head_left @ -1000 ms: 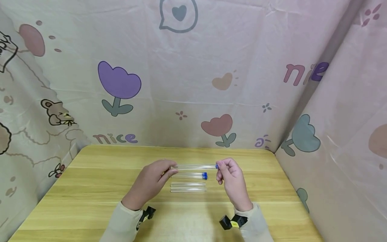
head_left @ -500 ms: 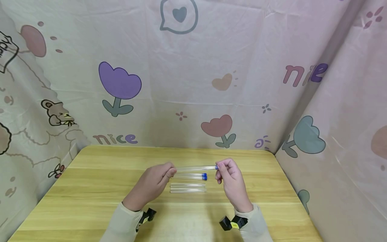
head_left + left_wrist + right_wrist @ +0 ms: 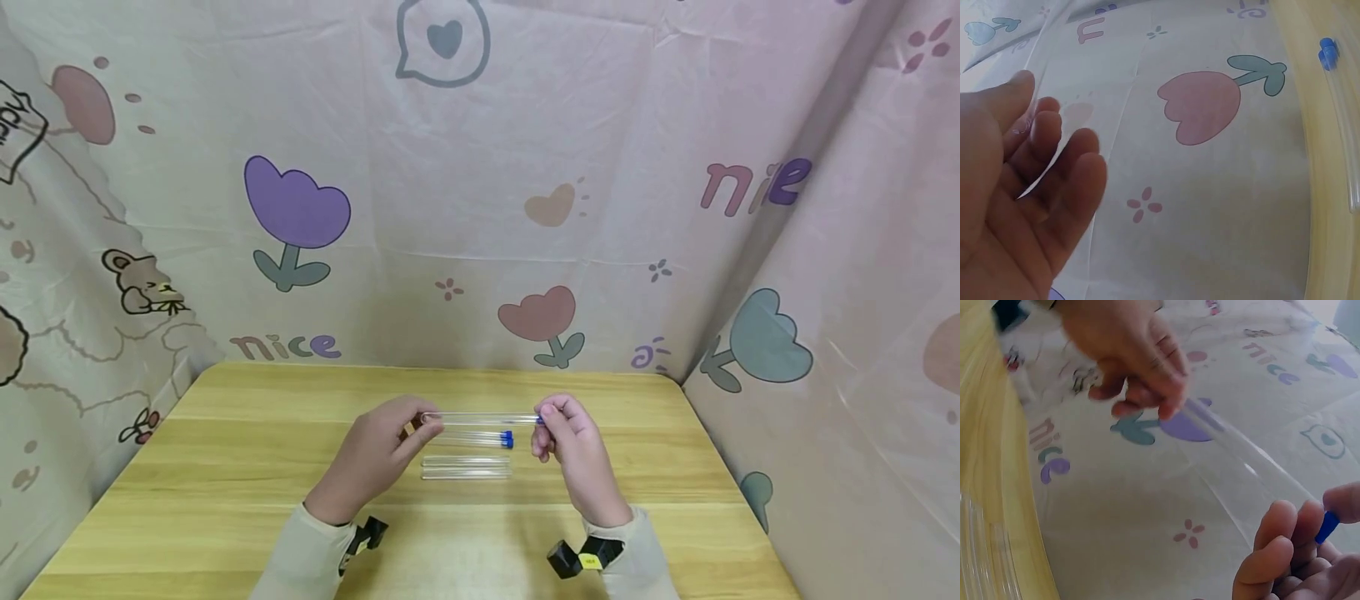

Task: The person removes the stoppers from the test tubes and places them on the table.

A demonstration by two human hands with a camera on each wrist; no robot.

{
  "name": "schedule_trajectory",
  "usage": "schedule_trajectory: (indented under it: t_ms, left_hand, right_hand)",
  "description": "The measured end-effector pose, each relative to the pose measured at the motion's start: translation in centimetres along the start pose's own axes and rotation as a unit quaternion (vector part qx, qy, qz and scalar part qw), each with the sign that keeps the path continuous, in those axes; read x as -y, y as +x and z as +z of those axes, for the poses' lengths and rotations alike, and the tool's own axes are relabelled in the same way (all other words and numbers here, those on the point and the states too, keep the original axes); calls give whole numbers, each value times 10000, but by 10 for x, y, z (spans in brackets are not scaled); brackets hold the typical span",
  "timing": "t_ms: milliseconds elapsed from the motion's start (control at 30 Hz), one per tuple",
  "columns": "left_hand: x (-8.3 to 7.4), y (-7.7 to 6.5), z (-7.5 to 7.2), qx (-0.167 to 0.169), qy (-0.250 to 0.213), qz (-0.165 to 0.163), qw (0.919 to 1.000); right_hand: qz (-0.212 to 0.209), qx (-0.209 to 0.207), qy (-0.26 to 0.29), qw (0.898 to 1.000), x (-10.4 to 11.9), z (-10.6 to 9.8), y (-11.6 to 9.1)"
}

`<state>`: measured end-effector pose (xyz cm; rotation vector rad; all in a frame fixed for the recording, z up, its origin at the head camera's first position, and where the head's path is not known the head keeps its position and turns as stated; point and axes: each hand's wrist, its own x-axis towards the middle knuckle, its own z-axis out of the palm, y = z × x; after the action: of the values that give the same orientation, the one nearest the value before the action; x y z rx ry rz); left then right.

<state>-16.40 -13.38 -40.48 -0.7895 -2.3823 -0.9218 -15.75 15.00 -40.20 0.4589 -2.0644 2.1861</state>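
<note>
Both hands hold a clear test tube (image 3: 487,418) sideways above the table. My left hand (image 3: 375,450) has its thumb and fingertips at the tube's rounded end, the other fingers loosely bent in the left wrist view. At the opposite end, my right hand (image 3: 577,450) pinches the blue cap (image 3: 1328,526) between thumb and forefinger; how deep the cap sits is hidden by the fingers. Just below the held tube lie blue-capped test tubes (image 3: 480,438), side by side. Nearer the person is a row of clear tubes (image 3: 467,473) without caps.
A wood-grain table (image 3: 225,483) lies under the hands. Patterned cloth (image 3: 420,183) hangs behind it and along both sides. Each wrist carries a small black camera, one of them the right wrist camera (image 3: 583,557).
My left hand closed around the tube's end half a second ago and now has its fingers spread more loosely, with the rounded end showing. The right hand stays on the cap, barely moved.
</note>
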Motion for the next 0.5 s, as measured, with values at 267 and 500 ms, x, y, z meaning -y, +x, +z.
schedule_trajectory:
  t_ms: [267,500]
  left_hand:
    - [-2,1,-2,-250,50,29,9997]
    - [-3,1,-4,-213,19,7,9998]
  right_hand:
    - [184,-342,8,9992,0,1,1]
    - [267,-750,-212,9966,-2,3,2]
